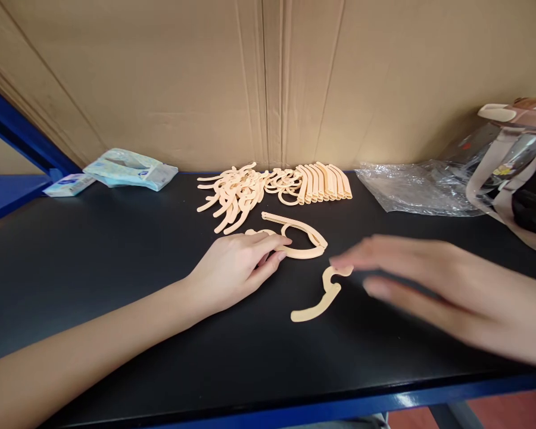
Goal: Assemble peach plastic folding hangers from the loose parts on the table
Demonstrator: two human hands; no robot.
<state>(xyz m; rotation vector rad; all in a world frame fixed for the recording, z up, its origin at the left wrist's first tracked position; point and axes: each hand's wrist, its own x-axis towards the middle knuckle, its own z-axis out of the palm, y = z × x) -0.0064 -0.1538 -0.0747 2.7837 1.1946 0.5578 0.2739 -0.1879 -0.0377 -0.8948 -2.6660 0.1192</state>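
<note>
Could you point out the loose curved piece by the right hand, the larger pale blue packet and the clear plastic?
loose curved piece (325, 301): head view, on its lower arm.
larger pale blue packet (131, 174): head view, on its side.
clear plastic (417, 190): head view, on its crumpled middle.

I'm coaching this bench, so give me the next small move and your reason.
Probably bring the right thumb in to pinch the loose hooked piece: the right hand has fingertips at its hook, but the thumb stands apart, so that grip looks open. The left hand is on the jointed piece.
</note>
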